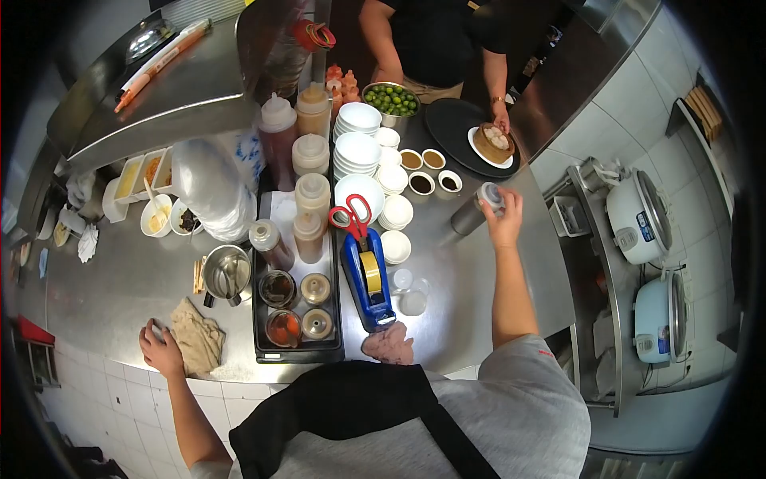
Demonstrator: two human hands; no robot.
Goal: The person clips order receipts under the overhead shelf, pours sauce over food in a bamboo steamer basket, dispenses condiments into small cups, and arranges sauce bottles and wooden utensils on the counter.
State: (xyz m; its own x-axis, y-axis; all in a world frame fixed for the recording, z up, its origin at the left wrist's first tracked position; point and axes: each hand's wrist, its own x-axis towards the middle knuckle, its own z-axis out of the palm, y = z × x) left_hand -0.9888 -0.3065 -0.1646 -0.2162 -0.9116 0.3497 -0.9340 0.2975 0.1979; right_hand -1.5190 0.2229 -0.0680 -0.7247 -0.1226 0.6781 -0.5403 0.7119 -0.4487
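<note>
The right hand (501,217) grips the pale top of a dark squeeze bottle (469,215), fingers curled round it; whether the bottle's base touches the desk (459,295) cannot be told. The bottle is near the desk's right side, with bare metal between it and the edge, and more open surface stretching from it toward the person's body. On its far side are four small sauce dishes (420,184), and beyond them a round black tray (453,128) reaches close to the desk's far right edge. On that tray a co-worker's hand (500,121) touches a round basket (493,145) on a white plate (480,152); the co-worker's other hand (388,74) is at a metal bowl (396,120) of green fruit. The left hand (162,351) rests at the desk's near edge, fingers slightly spread and holding nothing, just beside a beige cloth (199,342). A metal pot (227,270) sits farther in. Between the two hands, a black bottle tray (299,356) reaches almost to the near edge, and a blue tape dispenser (377,310) with red-handled scissors (352,226) narrows the middle. A pink cloth (388,345) lies at the near edge, beside the dispenser.
</note>
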